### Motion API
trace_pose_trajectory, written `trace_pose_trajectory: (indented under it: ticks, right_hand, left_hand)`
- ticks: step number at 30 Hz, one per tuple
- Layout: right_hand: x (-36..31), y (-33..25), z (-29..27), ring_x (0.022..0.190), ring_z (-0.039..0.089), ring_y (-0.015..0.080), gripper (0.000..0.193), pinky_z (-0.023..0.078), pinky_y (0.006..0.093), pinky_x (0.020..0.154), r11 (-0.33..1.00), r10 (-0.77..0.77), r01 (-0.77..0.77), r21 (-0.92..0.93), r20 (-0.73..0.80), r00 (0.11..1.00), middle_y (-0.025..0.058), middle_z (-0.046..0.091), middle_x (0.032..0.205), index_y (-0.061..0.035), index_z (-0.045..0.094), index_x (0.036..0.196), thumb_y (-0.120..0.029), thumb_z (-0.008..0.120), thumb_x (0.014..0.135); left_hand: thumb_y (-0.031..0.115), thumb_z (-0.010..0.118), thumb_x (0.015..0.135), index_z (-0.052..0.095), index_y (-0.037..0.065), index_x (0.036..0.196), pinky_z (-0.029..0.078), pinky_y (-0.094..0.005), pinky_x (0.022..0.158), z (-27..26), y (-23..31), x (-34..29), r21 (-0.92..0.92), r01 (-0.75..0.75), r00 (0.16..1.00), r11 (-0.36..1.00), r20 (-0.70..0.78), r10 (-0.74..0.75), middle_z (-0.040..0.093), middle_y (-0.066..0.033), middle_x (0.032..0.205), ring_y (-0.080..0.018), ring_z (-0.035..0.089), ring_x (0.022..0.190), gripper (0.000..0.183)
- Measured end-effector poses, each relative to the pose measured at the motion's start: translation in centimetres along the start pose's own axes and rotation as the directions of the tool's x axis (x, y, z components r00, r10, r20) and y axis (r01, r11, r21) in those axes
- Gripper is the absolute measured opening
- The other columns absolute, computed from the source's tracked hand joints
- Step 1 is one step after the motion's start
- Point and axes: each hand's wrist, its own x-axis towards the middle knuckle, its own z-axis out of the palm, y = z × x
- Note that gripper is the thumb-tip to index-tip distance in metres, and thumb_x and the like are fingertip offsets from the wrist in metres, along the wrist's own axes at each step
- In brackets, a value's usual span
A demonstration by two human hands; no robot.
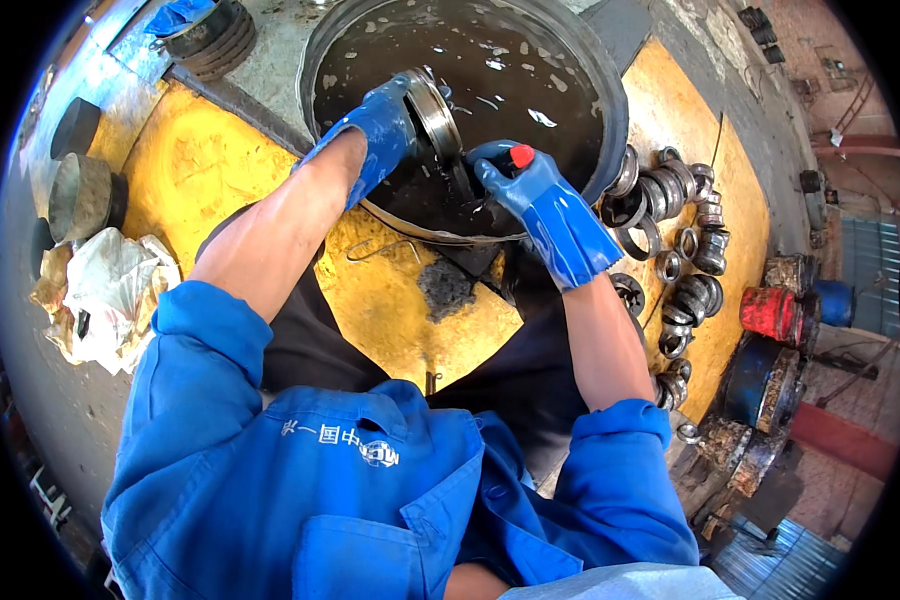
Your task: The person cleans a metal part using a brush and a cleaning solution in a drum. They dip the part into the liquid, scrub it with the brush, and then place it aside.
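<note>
Surface (220, 150) of stained yellow spread across the middle of the frame, beneath much of what lay around you. The wide dark tub (615, 110) stood at top centre, holding murky liquid (390, 45) that looked oily, so you had reason to expect slickness in anything held above it. Right of the tub and down from it lay metal rings (672, 188), some in tight rows.

Your left gloved hand (378, 135), upper centre, had its grip curled on the left side of a single ring, its fingers mostly hidden. Your right gloved hand (535, 195), a little further right, had its grip closed around a slim tool.

The held ring (435, 115) was at upper centre, tilted above the liquid, its bright band toward the right of the frame. It was probably stiff, fairly heavy for its size and hardly fragile, though a drop might have nicked an edge. Smooth metal against shiny gloves would likely have slipped, so your surest hold was across the band's thickness, pinching inside and outside together.

The red-ended tool (521, 155) looked light, best held by its handle, which your glove largely covered. You could not tell whether its dark far end touched the ring.
</note>
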Motion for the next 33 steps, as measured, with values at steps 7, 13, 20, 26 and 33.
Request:
trace_pose_trajectory:
  ticks: [7,13,20,26,33]
  right_hand:
    - [-0.6,-1.1,-0.6,0.086,0.067,0.0112,0.021,0.054,0.027,0.082,0.988,-0.116,0.119,0.1,-0.038,0.993,0.004,0.076,0.095,-0.0079,0.077,0.108,-0.008,0.073,0.088]
    - [1.4,-2.2,-2.3,0.09,0.069,0.0124,0.015,0.056,0.0295,0.085,0.937,-0.081,0.122,0.328,-0.135,0.987,0.0038,0.074,0.098,-0.0023,0.074,0.106,-0.002,0.072,0.091]
    - [5.7,-1.0,-3.7,0.081,0.072,0.0141,0.015,0.059,0.029,0.073,0.927,-0.008,0.075,0.366,-0.181,0.983,0.0076,0.076,0.092,-0.0034,0.075,0.105,-0.007,0.074,0.091]
    - [7.5,0.1,-3.8,0.08,0.072,0.0152,0.013,0.06,0.03,0.071,0.871,0.052,0.185,0.456,-0.458,0.887,0.0081,0.076,0.092,-0.0036,0.076,0.101,-0.01,0.075,0.09]
    - [5.6,-0.4,-1.7,0.081,0.072,0.015,0.013,0.06,0.0297,0.074,0.868,0.054,0.064,0.492,-0.222,0.974,0.0078,0.076,0.092,-0.004,0.076,0.1,-0.012,0.075,0.09]
  left_hand:
    - [0.03,0.056,0.103,0.068,0.006,0.11,0.06,-0.0492,0.072,-2.5,3.3,-2.5,-0.214,-0.118,0.919,-0.97,0.347,-0.188,0.072,-0.0192,0.106,-0.0324,0.072,0.09,0.027]
    - [0.035,0.056,0.104,0.07,0.009,0.122,0.05,-0.0318,0.087,-4.4,4.9,-4.4,-0.741,0.086,0.92,-0.666,0.316,-0.233,0.071,-0.0111,0.105,-0.0179,0.063,0.093,0.035]
    - [0.035,0.053,0.105,0.07,0.008,0.123,0.048,-0.0315,0.089,-3.5,4.4,-5.4,-0.763,0.14,0.923,-0.631,0.332,-0.196,0.07,-0.0103,0.108,-0.017,0.062,0.096,0.037]
    - [0.036,0.051,0.106,0.07,0.007,0.124,0.047,-0.0313,0.091,-3.0,4.3,-5.7,-0.76,0.173,0.917,-0.627,0.356,-0.178,0.07,-0.0096,0.111,-0.0163,0.061,0.099,0.038]
    - [0.036,0.049,0.107,0.069,0.007,0.125,0.046,-0.031,0.094,-1.7,3.2,-6.2,-0.736,0.201,0.903,-0.647,0.395,-0.168,0.07,-0.0088,0.114,-0.0155,0.06,0.102,0.04]
